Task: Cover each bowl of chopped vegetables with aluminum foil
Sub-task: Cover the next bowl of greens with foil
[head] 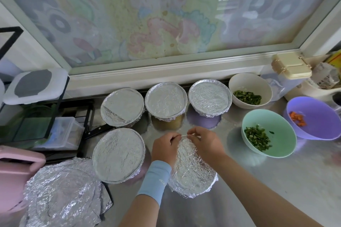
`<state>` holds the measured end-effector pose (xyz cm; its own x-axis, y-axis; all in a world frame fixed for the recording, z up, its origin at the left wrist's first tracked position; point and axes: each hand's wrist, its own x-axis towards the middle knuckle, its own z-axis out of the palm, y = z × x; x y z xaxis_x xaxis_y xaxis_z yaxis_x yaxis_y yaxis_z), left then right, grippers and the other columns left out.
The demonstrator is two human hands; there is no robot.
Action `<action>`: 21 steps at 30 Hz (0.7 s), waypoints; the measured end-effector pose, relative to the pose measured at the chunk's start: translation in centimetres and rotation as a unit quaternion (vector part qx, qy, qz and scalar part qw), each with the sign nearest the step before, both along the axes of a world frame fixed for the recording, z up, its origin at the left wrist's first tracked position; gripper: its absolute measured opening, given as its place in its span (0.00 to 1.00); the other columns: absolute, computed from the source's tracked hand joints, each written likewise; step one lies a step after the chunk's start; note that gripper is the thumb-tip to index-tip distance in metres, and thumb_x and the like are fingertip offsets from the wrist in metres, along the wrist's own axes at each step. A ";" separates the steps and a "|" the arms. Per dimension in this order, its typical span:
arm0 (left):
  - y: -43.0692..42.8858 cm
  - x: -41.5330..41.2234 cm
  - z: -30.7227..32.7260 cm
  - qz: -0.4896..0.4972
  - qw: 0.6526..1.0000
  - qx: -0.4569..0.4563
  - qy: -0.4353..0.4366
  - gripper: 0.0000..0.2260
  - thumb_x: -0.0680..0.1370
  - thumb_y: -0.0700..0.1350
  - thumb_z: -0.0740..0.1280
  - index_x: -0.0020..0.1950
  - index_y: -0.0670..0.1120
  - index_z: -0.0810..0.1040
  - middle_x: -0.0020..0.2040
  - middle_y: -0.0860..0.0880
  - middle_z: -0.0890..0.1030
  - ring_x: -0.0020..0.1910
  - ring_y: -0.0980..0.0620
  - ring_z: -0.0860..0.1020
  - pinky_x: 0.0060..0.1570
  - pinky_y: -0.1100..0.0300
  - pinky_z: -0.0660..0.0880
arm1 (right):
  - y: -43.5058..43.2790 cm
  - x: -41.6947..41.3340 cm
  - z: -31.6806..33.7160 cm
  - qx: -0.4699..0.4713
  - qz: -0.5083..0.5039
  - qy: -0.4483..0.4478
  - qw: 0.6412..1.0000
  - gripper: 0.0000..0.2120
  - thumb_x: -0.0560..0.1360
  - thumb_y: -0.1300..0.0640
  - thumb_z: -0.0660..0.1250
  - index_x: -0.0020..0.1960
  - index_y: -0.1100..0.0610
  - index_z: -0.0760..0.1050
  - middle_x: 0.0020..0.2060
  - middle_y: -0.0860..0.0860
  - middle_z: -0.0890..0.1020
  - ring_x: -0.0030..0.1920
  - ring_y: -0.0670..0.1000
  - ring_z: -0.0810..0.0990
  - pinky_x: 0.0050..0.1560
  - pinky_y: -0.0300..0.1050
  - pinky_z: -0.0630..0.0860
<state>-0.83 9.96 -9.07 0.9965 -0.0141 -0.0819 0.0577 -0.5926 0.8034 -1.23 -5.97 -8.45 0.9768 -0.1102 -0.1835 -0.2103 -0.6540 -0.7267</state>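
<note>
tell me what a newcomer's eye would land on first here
The left hand and right hand pinch the foil at the far rim of the front centre bowl. Beyond shine a back row of three covered bowls, with a fourth covered bowl at front left. On the right a white bowl, a green bowl and a purple bowl stand uncovered, chopped vegetables showing.

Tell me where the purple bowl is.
In the head view, the purple bowl sits uncovered at far right, just right of the green bowl.
</note>
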 end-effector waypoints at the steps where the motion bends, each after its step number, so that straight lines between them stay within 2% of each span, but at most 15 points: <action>1: 0.0 0.0 0.0 0.006 1.000 0.003 0.001 0.04 0.78 0.46 0.69 0.49 0.49 0.84 0.40 0.56 0.83 0.39 0.60 0.79 0.39 0.69 0.73 | -0.1 -0.2 0.0 -0.007 -0.007 -0.007 1.000 0.03 0.76 0.50 0.69 0.49 0.46 0.81 0.38 0.41 0.82 0.35 0.40 0.76 0.38 0.39 0.72; 3: 0.0 -0.1 0.1 0.018 1.000 0.003 0.004 0.04 0.78 0.45 0.69 0.48 0.48 0.84 0.38 0.57 0.81 0.37 0.62 0.77 0.37 0.73 0.70 | 0.0 -0.5 -0.1 0.000 -0.024 -0.013 1.000 0.04 0.76 0.50 0.69 0.48 0.44 0.83 0.34 0.39 0.81 0.32 0.38 0.74 0.35 0.35 0.68; 5: -0.2 -0.3 0.0 0.029 1.000 0.001 0.005 0.04 0.79 0.45 0.68 0.47 0.48 0.83 0.37 0.57 0.80 0.36 0.62 0.76 0.36 0.72 0.69 | 0.1 -0.4 -0.2 0.013 -0.039 -0.005 0.999 0.04 0.76 0.50 0.70 0.48 0.44 0.84 0.33 0.38 0.81 0.31 0.37 0.74 0.35 0.34 0.67; 7: -0.5 -0.7 0.0 0.037 0.999 0.010 0.009 0.05 0.80 0.45 0.66 0.48 0.48 0.82 0.38 0.56 0.80 0.36 0.57 0.76 0.37 0.67 0.70 | 0.0 -0.3 -0.2 0.016 -0.035 0.000 0.999 0.04 0.76 0.50 0.70 0.48 0.44 0.84 0.31 0.37 0.80 0.30 0.36 0.74 0.34 0.33 0.67; 10: -0.6 -0.8 0.3 0.031 0.998 0.045 0.034 0.06 0.81 0.46 0.63 0.50 0.50 0.79 0.42 0.53 0.82 0.42 0.51 0.79 0.43 0.55 0.75 | 0.0 -0.1 -0.3 0.024 -0.019 0.007 1.000 0.04 0.76 0.49 0.69 0.48 0.45 0.84 0.28 0.37 0.78 0.27 0.38 0.72 0.34 0.36 0.68; 12: -0.5 -0.3 0.5 -0.005 0.995 0.093 0.042 0.07 0.81 0.46 0.61 0.53 0.52 0.78 0.46 0.53 0.82 0.45 0.50 0.79 0.46 0.54 0.76 | 0.0 0.0 -0.3 0.021 -0.010 0.011 1.000 0.05 0.76 0.48 0.69 0.48 0.44 0.84 0.27 0.37 0.77 0.26 0.38 0.72 0.33 0.37 0.67; 14: -0.7 0.3 0.8 -0.039 0.995 0.081 0.031 0.09 0.80 0.44 0.60 0.55 0.53 0.78 0.49 0.55 0.83 0.48 0.53 0.80 0.48 0.55 0.77 | 0.0 0.0 -0.3 0.020 -0.003 0.017 1.000 0.05 0.77 0.47 0.68 0.48 0.43 0.83 0.27 0.38 0.78 0.26 0.38 0.72 0.31 0.35 0.65; 17: -1.1 0.4 0.8 -0.051 0.997 0.047 0.020 0.08 0.80 0.47 0.64 0.55 0.54 0.82 0.48 0.55 0.84 0.47 0.55 0.81 0.48 0.57 0.78 | 0.1 -0.1 -0.1 0.022 0.005 0.023 0.999 0.03 0.77 0.48 0.68 0.47 0.45 0.81 0.30 0.40 0.78 0.29 0.37 0.74 0.32 0.34 0.65; 21: -0.9 -0.1 0.0 -0.040 0.999 0.026 -0.006 0.08 0.80 0.46 0.66 0.55 0.53 0.83 0.50 0.58 0.85 0.47 0.59 0.81 0.48 0.63 0.77 | -0.3 -0.5 0.0 0.049 -0.046 0.016 0.998 0.07 0.74 0.49 0.72 0.50 0.49 0.78 0.43 0.40 0.80 0.43 0.40 0.78 0.41 0.33 0.71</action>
<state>-0.90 9.04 -9.06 0.9933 -0.0896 -0.0733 -0.0005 -0.6366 0.7712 -1.72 -6.23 -8.40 0.9566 -0.1795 -0.2294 -0.2910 -0.5577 -0.7774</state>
